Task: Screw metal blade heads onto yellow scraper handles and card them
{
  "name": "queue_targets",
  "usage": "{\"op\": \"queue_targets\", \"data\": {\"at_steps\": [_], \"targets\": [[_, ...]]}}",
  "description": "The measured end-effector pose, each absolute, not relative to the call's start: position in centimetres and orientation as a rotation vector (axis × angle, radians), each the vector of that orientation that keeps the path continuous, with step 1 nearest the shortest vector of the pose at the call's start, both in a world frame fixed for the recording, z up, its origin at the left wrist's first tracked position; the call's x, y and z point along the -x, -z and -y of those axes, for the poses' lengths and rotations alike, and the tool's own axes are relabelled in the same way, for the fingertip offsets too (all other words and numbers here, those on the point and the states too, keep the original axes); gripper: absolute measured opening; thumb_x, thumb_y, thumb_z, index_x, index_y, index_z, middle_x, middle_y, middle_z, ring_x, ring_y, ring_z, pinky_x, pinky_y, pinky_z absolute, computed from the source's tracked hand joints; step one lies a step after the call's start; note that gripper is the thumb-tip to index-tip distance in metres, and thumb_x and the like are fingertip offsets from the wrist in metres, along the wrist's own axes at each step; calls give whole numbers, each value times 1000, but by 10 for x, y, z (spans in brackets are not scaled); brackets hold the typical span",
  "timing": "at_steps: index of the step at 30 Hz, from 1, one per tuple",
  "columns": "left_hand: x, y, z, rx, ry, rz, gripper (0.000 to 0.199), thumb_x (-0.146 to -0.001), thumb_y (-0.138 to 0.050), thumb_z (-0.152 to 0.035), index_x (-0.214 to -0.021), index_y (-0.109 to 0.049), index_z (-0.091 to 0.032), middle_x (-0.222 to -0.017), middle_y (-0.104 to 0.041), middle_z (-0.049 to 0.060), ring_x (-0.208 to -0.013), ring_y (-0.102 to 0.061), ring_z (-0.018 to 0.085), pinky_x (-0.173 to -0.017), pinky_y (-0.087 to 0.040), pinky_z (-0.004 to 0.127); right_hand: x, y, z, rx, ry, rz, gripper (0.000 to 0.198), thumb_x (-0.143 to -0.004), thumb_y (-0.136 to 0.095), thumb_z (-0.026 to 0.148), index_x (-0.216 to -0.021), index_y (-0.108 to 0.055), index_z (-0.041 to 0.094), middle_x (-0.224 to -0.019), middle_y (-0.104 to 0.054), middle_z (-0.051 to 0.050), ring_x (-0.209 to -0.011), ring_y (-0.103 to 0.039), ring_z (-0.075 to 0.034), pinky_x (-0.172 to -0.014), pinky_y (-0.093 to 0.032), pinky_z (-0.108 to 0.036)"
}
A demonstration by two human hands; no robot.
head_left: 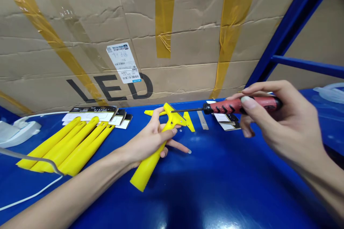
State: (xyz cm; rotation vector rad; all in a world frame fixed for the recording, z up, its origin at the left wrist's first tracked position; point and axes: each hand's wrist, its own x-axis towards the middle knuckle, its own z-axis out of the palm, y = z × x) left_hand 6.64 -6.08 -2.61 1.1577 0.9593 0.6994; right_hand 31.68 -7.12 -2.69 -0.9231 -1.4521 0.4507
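My left hand [158, 136] is wrapped round a yellow scraper [150, 164], its wide head tilted up toward the right. A red-and-black screwdriver [223, 107] lies level in the fingers of my right hand [285, 121]. Its thin shaft reaches left, and the tip meets the scraper's head, at or just over a screw spot. Behind that head, a flat yellow strip [189, 121] and a grey metal blade [202, 120] rest on the blue table. A small nut [181, 130] lies close to my left fingers. Part of another yellow piece [150, 113] shows behind my left hand.
Several yellow handles [77, 150] lie side by side at left, near printed cards [91, 114]. More cards [228, 121] sit behind the screwdriver. A white power strip [21, 134] and cable [34, 195] are far left. A large cardboard box [188, 78] walls off the back; a blue frame [290, 25] rises at right.
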Motion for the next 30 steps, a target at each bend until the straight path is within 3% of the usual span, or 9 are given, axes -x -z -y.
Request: {"op": "queue_targets", "data": {"at_steps": [4, 7, 8, 10, 12, 17, 30], "targets": [[-68, 25, 62, -1174, -670, -957, 67, -94, -63, -22, -143, -18, -33, -130, -63, 18, -78, -79, 25, -37, -37, 11, -318, 25, 72, 879, -428, 1466, 33, -78, -79, 24, -105, -60, 28, -113, -72, -5, -76, -72, -21, -58, -61, -35], [-68, 25, 62, -1179, -662, -962, 55, -96, -60, -20, -136, -24, -30, -131, -62, 17, -79, -79, 25, -37, -36, 10, -320, 26, 71, 934, -468, 1436, 23, -84, -73, 31, -105, -63, 27, -99, -75, -5, -44, -61, -13, -39, -52, -31], [-68, 25, 61, -1178, -664, -962, 53, -96, -60, -20, -134, -25, -29, -132, -61, 17, -80, -78, 25, -36, -36, 10, -321, 26, 71, 954, -461, 1443, 24, -84, -73, 30, -106, -63, 27, -99, -75, -5, -44, -61, -14, -39, -52, -31], [-68, 24, 61, -1172, -672, -963, 50, -96, -59, -19, -133, -26, -28, -134, -61, 17, -80, -78, 25, -36, -35, 10, -323, 27, 70, 949, -411, 1486, 33, -79, -77, 25, -109, -63, 28, -109, -74, -5, -73, -74, -21, -53, -60, -32], [-68, 23, 60, -1161, -679, -967, 54, -96, -59, -18, -135, -24, -29, -135, -61, 17, -77, -78, 23, -36, -36, 10, -322, 27, 70, 917, -418, 1507, 37, -79, -78, 24, -112, -62, 30, -117, -72, -5, -98, -73, -25, -66, -63, -35], [-68, 23, 62, -1132, -673, -981, 69, -95, -62, -18, -143, -15, -32, -134, -62, 18, -75, -78, 22, -36, -36, 11, -313, 25, 72, 932, -439, 1443, 26, -85, -73, 27, -108, -61, 27, -103, -74, -3, -57, -69, -16, -52, -62, -35], [-66, 29, 56, -1092, -688, -975, 57, -95, -60, -16, -138, -25, -28, -139, -59, 18, -74, -78, 21, -36, -34, 11, -313, 29, 70, 965, -392, 1500, 23, -87, -73, 32, -107, -65, 25, -100, -73, -3, -62, -71, -13, -54, -61, -25]]}}
